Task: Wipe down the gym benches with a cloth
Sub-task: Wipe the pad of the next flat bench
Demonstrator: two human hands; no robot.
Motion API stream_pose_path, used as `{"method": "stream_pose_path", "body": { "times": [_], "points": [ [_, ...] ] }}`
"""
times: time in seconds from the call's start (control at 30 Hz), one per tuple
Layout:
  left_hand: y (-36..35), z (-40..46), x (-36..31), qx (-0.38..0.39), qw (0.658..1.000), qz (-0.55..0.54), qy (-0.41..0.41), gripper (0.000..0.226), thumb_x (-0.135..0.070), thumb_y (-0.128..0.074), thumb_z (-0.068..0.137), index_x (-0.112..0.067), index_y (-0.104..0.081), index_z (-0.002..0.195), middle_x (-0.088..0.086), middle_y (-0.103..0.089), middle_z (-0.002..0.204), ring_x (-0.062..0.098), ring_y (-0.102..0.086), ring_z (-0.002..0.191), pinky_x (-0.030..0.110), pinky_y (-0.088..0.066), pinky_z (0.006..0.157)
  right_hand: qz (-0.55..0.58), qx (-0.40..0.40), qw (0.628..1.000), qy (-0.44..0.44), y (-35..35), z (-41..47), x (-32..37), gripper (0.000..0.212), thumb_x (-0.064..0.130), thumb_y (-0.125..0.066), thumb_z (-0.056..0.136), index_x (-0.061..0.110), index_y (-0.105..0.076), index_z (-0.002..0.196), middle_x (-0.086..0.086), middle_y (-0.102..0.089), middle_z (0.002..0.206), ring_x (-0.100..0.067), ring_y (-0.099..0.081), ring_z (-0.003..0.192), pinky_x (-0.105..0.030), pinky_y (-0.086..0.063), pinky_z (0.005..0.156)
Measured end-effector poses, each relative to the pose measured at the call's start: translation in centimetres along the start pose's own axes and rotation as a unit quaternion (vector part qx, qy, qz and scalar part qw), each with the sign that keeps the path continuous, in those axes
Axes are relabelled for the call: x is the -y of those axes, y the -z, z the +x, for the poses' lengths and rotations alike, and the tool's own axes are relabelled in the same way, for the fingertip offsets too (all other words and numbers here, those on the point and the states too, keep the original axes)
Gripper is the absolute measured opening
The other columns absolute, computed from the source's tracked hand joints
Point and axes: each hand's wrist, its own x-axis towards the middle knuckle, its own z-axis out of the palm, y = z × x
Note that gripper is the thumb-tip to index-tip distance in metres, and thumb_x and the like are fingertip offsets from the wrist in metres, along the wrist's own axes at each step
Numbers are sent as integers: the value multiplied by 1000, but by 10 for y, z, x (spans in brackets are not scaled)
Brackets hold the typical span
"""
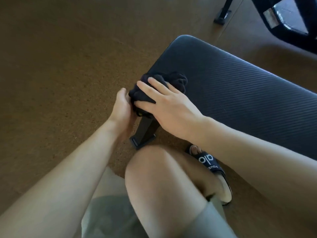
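Head view: right hand (164, 107) is pressing cloth (164, 83) flat-fingered on bench (240, 86) corner; left hand (122, 107) is cupping beneath; pad beyond appears unwiped.

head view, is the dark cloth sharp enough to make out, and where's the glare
Head view: the cloth is a dark, soft-edged bunch with little fold detail; daylight sheen runs along the bench pad ribs; wide-angle bending stretches the forearms at the frame's bottom.

Brown speckled floor (60, 66), dark equipment frame (291, 18) at far right corner.
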Motion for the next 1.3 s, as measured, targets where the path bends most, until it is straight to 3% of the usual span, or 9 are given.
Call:
{"method": "stream_pose_path", "body": {
  "times": [0.1, 0.27, 0.4, 0.5, 0.63, 0.8, 0.97, 1.17, 1.3],
  "points": [
    [-1, -3, -5, -10, 999, 48, 12, 64, -54, -8, 107, -29, -57, 138, -3, -70, 130, 14, -62, 125, 37, -42, 112, -22, 36, 999, -11, 8, -70, -7, 65, 8, -43, 89, 26, -52, 150, -10, -18, 170, -37, -16, 157, -48, -15, 124],
    [-28, -5, -14, -92, 991, 94, 30, 52, -48, -18, 109, -22, -57, 132, -5, -64, 128, 13, -59, 120, 29, -39, 105, -45, 61, 996, -45, 20, -155, -22, 90, 7, -85, 73, 29, -48, 153, -14, -28, 167, -37, -25, 154, -51, -24, 121],
    [-44, -1, -10, -154, 981, 89, 73, 63, -55, -17, 108, -23, -28, 162, 1, -36, 162, 25, -32, 150, 38, -21, 122, -12, 21, 999, -35, 13, -115, -28, 63, 21, -60, 99, 26, -38, 158, -20, -33, 163, -40, -26, 154, -54, -25, 125],
    [-45, 5, -4, -171, 980, 70, 75, 64, -56, -18, 108, -21, -33, 159, 1, -45, 155, 23, -42, 142, 36, -30, 118, -4, 13, 998, -58, 5, -58, -23, 57, 39, -31, 107, 25, -29, 162, -18, -31, 165, -39, -25, 154, -52, -20, 126],
    [-51, -4, -8, -174, 980, 69, 64, 60, -53, -17, 109, -22, -42, 154, 7, -54, 145, 23, -52, 122, 34, -38, 96, 30, 3, 995, -94, 4, -24, -15, 60, 46, -40, 104, 29, -29, 161, -13, -27, 168, -36, -21, 156, -54, -22, 125],
    [-49, -4, -10, -207, 972, 76, 76, 83, -72, -22, 88, -30, -35, 158, -1, -47, 157, 27, -43, 144, 47, -30, 122, 22, 9, 993, -117, 11, -107, -17, 55, 38, -39, 106, 29, -33, 160, -15, -24, 168, -35, -21, 156, -50, -21, 126],
    [-51, -10, -8, -204, 969, 94, 100, 69, -67, -13, 102, -34, -22, 162, -3, -33, 165, 26, -29, 152, 51, -17, 126, 17, 57, 989, -134, 26, -181, -30, 56, 41, -37, 106, 30, -33, 160, -11, -22, 170, -31, -17, 158, -51, -26, 125],
    [-50, 3, 0, -227, 967, 76, 85, 97, -83, -18, 75, -34, -34, 158, -1, -42, 160, 28, -39, 147, 52, -25, 123, 19, 16, 998, -62, 6, -71, -46, 59, 44, -25, 108, 17, -35, 159, -20, -31, 164, -40, -26, 153, -53, -23, 125],
    [-55, -3, -5, -245, 964, 81, 63, 82, -76, -20, 87, -35, -41, 155, 1, -46, 157, 27, -42, 143, 50, -28, 122, 51, -3, 995, -87, 0, 49, -53, 56, 42, -28, 109, 17, -39, 157, -16, -33, 163, -37, -26, 153, -51, -20, 124]
  ]
}}
